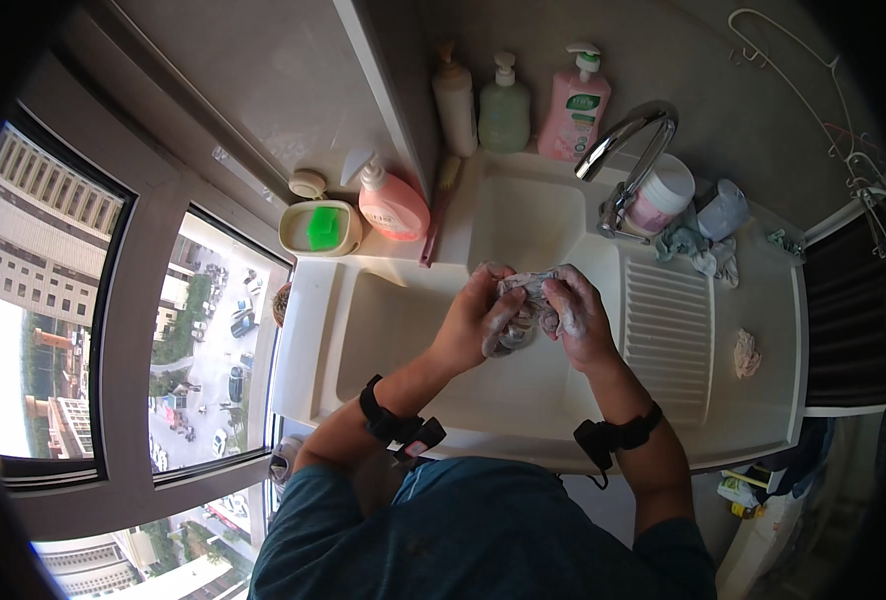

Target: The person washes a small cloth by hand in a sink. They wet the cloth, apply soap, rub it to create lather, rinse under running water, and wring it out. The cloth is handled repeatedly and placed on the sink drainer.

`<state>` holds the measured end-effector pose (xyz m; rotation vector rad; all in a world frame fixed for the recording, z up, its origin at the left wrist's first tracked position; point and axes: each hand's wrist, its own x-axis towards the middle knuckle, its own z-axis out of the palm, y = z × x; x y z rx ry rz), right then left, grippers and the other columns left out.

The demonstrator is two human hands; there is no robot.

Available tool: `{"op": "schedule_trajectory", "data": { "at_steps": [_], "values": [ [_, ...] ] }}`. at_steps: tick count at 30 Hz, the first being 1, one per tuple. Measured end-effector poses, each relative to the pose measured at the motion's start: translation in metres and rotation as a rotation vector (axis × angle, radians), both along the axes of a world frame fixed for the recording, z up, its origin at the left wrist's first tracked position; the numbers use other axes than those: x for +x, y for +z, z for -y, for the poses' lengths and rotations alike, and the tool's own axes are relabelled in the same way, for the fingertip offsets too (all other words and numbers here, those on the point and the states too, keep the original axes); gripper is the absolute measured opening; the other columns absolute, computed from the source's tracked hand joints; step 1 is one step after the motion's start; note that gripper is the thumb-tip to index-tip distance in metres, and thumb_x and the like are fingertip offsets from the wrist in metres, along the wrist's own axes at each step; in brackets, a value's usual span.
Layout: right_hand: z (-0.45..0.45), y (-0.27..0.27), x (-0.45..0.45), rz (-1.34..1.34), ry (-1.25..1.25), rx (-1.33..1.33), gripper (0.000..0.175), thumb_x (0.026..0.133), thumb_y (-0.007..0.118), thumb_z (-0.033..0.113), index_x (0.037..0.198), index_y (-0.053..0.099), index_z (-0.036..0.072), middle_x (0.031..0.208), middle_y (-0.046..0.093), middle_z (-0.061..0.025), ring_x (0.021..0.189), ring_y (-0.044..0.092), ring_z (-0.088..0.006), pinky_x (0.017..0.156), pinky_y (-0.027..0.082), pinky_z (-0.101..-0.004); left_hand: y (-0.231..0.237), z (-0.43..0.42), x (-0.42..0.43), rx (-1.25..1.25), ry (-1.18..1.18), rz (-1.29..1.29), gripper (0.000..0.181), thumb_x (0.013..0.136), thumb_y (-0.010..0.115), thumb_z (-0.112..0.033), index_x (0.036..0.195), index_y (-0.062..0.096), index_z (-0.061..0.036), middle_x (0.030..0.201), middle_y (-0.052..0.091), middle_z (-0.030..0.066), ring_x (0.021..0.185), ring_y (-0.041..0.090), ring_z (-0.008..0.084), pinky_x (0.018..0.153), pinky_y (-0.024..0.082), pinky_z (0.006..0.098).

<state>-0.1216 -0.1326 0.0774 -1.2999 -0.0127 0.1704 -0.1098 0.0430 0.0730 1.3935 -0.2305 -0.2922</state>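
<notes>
Over the basin of a white laundry sink [405,322], both hands hold a wet, bunched cloth [534,289] between them. My left hand [491,309] pinches its left part, and soap suds coat the fingers. My right hand [574,309] grips the right part, also lathered. Part of the cloth is hidden behind the fingers, so its full shape cannot be told. Behind the hands, the sink drain [519,337] is partly covered. The ribbed washboard [668,337] lies just right of my right hand.
A chrome faucet [630,165] arches behind the basin. Pump bottles, one pink [574,112], line the back wall. On the left ledge are a soap dish [293,232], a pink pump bottle [394,208] and a brush [437,217]. A crumpled cloth [747,354] lies at right.
</notes>
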Motion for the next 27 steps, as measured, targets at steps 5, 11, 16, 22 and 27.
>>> {"op": "schedule_trajectory", "data": {
  "at_steps": [5,11,16,22,27],
  "values": [
    [-0.007,-0.004,0.003,-0.125,-0.122,0.171,0.026,0.098,0.054,0.028,0.084,0.054,0.006,0.069,0.049,0.0020,0.055,0.045,-0.0061,0.047,0.037,-0.0247,-0.001,0.007,-0.006,-0.306,-0.006,-0.408,0.021,0.101,0.048,-0.029,0.109,0.050,-0.0093,0.086,0.055,-0.0005,0.075,0.051,0.0064,0.066,0.042,0.0210],
    [-0.040,-0.018,0.001,0.385,-0.374,-0.761,0.036,0.100,0.048,0.030,0.081,0.053,0.000,0.069,0.058,-0.0159,0.061,0.055,-0.0265,0.060,0.046,-0.0384,-0.026,0.028,-0.004,0.087,0.146,-0.014,0.032,0.103,0.041,-0.033,0.098,0.052,-0.0033,0.081,0.056,0.0076,0.070,0.052,0.0164,0.065,0.044,0.0325],
    [-0.040,-0.020,0.007,0.396,-0.347,-0.834,0.036,0.100,0.047,0.028,0.078,0.054,0.000,0.067,0.059,-0.0171,0.060,0.057,-0.0331,0.058,0.046,-0.0385,-0.032,0.031,0.001,0.189,0.208,0.122,0.038,0.104,0.038,-0.029,0.092,0.053,0.0031,0.074,0.054,0.0185,0.067,0.050,0.0256,0.069,0.045,0.0378],
    [-0.043,-0.018,0.008,0.440,-0.405,-0.742,0.037,0.099,0.049,0.030,0.077,0.057,0.001,0.068,0.062,-0.0176,0.063,0.063,-0.0334,0.057,0.047,-0.0391,-0.020,0.029,0.000,0.283,0.244,0.204,0.039,0.104,0.039,-0.029,0.094,0.056,0.0043,0.074,0.056,0.0103,0.072,0.050,0.0137,0.068,0.046,0.0313],
    [-0.045,-0.017,0.009,0.097,-0.359,-0.771,0.036,0.098,0.051,0.030,0.079,0.058,0.000,0.068,0.061,-0.0187,0.061,0.059,-0.0334,0.059,0.048,-0.0389,-0.019,0.024,-0.003,0.342,0.202,0.168,0.037,0.103,0.040,-0.029,0.097,0.057,0.0035,0.077,0.057,0.0135,0.072,0.052,0.0164,0.070,0.046,0.0337]
  ]
}}
